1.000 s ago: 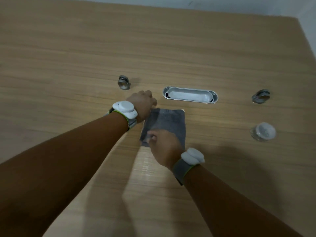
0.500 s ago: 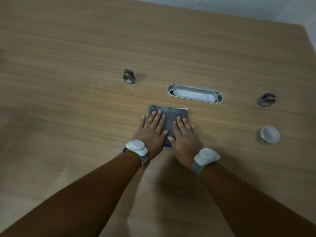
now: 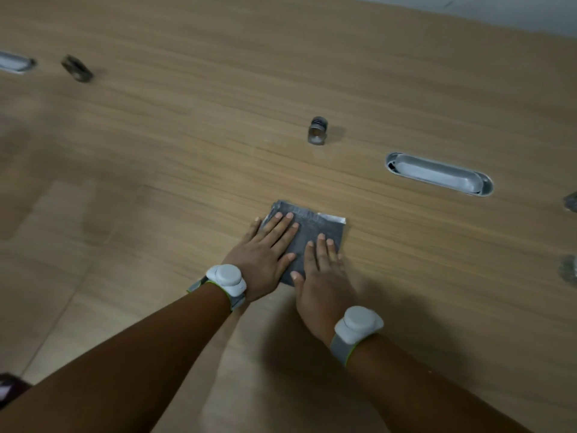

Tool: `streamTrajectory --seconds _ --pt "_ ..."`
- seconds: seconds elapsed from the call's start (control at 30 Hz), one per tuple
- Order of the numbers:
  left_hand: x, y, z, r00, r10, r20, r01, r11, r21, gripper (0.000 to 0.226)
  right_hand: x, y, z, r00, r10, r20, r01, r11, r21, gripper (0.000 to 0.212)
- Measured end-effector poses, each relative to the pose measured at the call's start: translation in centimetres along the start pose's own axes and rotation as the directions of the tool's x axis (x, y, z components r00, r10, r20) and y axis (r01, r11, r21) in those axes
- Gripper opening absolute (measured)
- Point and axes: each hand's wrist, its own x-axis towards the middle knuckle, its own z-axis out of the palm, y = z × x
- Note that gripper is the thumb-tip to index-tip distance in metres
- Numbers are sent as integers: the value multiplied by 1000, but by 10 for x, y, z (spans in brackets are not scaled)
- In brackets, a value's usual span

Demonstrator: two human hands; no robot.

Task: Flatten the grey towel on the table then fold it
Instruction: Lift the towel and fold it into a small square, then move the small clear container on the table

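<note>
The grey towel (image 3: pixel 315 228) lies folded into a small rectangle on the wooden table (image 3: pixel 187 170), a pale label showing at its far right corner. My left hand (image 3: pixel 265 254) rests flat on its left half, fingers spread. Pressed palm down on the right half is my right hand (image 3: pixel 321 276). Both hands hold nothing. The towel's near part is hidden under them.
A small metal cylinder (image 3: pixel 318 130) stands beyond the towel. An oval metal cable slot (image 3: pixel 440 174) is set in the table at the right; another slot (image 3: pixel 14 61) and a dark fitting (image 3: pixel 77 68) lie far left. Two blurred objects (image 3: pixel 569 270) sit at the right edge.
A second ago my hands were closing a fold at the towel's left side. Both now lie flat on the folded towel, and my view has swung left.
</note>
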Motion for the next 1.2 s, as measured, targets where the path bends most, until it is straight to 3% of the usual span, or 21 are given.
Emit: streamTrajectory --seconds 0.23,0.43,0.53,0.7,0.93,1.1,1.2 --pt "-71 -88 -7 999 -44 30 44 999 -7 64 1 -90 23 982 -157 101 155 987 35 71" --pt "-92 -118 -17 995 -77 65 79 996 -31 65 11 -116 27 961 -229 153 222 973 62 68" --pt "-88 -106 -29 990 -140 -4 139 988 -72 62 13 -114 20 961 -247 124 235 967 104 62" --pt "-52 -55 -57 980 -154 -123 127 971 -203 40 5 -77 -9 971 -237 -43 241 959 146 50" --pt "22 72 -87 983 -94 -154 38 941 -336 35 -24 46 -84 985 75 -157 -37 973 230 44" --pt "83 189 -94 996 25 -82 -64 857 -511 33 -79 149 -146 908 343 -241 -262 912 315 43" --pt "119 271 -90 996 92 -12 -81 805 -588 33 -121 218 -177 801 528 -283 -392 819 419 41"
